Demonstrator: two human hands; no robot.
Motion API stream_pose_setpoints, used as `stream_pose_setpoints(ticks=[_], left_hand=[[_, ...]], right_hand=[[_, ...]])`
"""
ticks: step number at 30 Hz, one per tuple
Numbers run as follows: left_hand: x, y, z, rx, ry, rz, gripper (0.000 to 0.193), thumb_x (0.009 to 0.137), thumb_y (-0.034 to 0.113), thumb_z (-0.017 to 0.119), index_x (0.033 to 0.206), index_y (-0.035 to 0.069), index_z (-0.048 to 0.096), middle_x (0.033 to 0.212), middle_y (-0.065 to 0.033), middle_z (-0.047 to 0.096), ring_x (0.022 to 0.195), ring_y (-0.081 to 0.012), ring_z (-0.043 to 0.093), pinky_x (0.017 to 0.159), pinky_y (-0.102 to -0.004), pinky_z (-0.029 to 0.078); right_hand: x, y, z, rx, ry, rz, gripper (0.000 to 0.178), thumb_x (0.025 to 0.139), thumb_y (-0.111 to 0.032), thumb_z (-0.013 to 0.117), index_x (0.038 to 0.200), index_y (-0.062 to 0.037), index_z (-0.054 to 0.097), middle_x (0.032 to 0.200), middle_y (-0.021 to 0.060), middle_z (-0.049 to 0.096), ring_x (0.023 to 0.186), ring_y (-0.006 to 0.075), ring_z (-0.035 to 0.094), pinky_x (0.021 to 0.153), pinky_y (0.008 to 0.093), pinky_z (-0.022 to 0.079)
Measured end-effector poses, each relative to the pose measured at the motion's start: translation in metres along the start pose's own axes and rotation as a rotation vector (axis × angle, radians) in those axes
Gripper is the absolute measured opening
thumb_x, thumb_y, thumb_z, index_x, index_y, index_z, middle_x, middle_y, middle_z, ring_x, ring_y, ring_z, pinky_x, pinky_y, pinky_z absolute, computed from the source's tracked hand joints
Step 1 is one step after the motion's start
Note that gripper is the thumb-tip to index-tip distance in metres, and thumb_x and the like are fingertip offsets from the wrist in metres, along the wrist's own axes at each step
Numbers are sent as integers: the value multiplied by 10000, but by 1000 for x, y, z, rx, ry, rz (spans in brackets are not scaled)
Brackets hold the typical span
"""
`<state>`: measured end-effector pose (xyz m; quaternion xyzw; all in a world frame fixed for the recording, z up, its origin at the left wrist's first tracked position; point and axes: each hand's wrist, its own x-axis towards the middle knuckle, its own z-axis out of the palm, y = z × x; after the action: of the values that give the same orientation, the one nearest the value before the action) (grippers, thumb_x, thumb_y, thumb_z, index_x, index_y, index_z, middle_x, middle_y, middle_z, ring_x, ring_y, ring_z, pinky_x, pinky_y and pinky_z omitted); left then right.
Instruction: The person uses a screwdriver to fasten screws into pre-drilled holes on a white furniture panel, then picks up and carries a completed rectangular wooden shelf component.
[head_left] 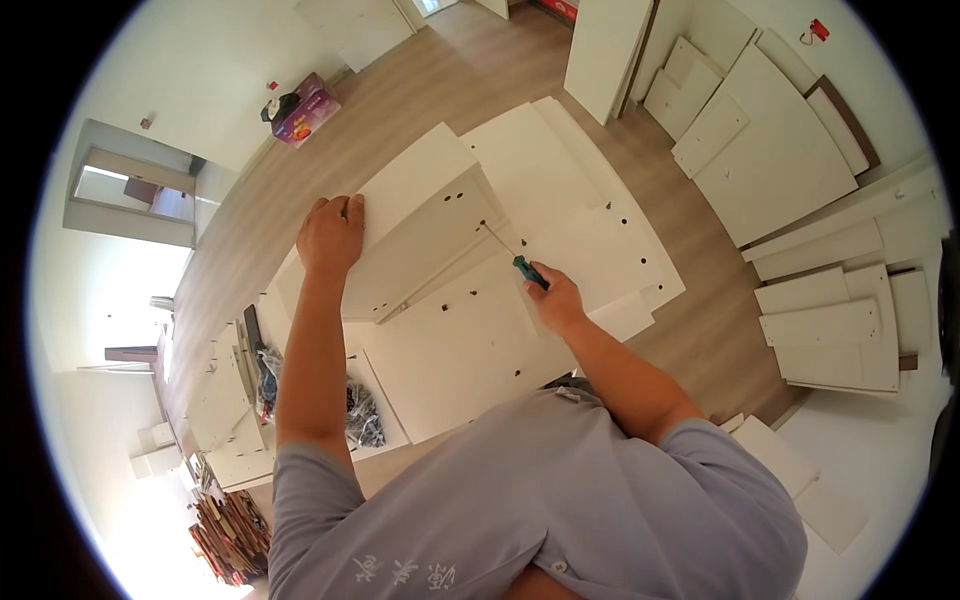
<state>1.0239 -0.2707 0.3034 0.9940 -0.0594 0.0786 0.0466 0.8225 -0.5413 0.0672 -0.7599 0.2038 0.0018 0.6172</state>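
My right hand [556, 300] is closed around the dark green handle of a screwdriver [530, 271]. Its thin shaft runs up and left, and the tip meets a small dark fitting near the far end of an upright white panel [425, 235]. My left hand [330, 236] grips the top edge of that panel's assembly, fingers curled over it. The upright piece stands on a large flat white board [450, 350] with several dark holes and fittings. Beyond it lie further stacked white boards [560, 180].
Clear plastic bags of small hardware [364, 415] lie beside my left forearm. White panels [770, 140] lean against the right wall, with more boards [830, 325] nearer. A purple box [306, 112] stands by the left wall. A pile of thin strips [232, 535] sits at lower left.
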Motion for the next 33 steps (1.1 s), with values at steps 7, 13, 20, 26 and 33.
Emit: stream_pose_setpoints(ticks=[7,13,20,26,33], left_hand=[[4,-3,5,-47,39,80,367,1018,402,542,984,101,750,982,-111,667,954,-350,658,840,-499,522],[2,-5,1,-47,60,69,357,1012,399,555,964,98,742,981,-106,667,948,-345,660,835,-497,523],[5,-4,2,-20,51,96,358,1013,411,567,1039,115,768,1028,-106,678,979,-339,667,855,-482,528],[1,-15,9,-85,66,85,344,1012,408,579,1072,119,754,1041,-131,671,973,-348,666,864,-482,521],[-61,-5,22,-508,419,272,100,952,171,708,965,72,716,759,-85,651,641,-278,632,612,-398,519]], right_hand=[[1,-13,6,759,-197,462,362,1091,-277,552,1357,-39,612,1050,65,680,621,99,476,489,231,403],[11,-15,-2,788,-307,581,404,1093,-293,547,1402,-35,510,1018,54,667,631,116,519,501,286,437],[14,-24,2,-754,-104,-319,587,966,-226,727,1465,-29,486,821,22,602,628,139,540,509,299,423],[19,-48,-5,410,-439,481,592,901,-51,746,1448,-20,521,794,2,515,553,106,465,479,293,360],[-17,-29,-20,-9,-346,122,555,880,-159,779,1387,-27,594,979,74,639,838,188,607,750,346,512]])
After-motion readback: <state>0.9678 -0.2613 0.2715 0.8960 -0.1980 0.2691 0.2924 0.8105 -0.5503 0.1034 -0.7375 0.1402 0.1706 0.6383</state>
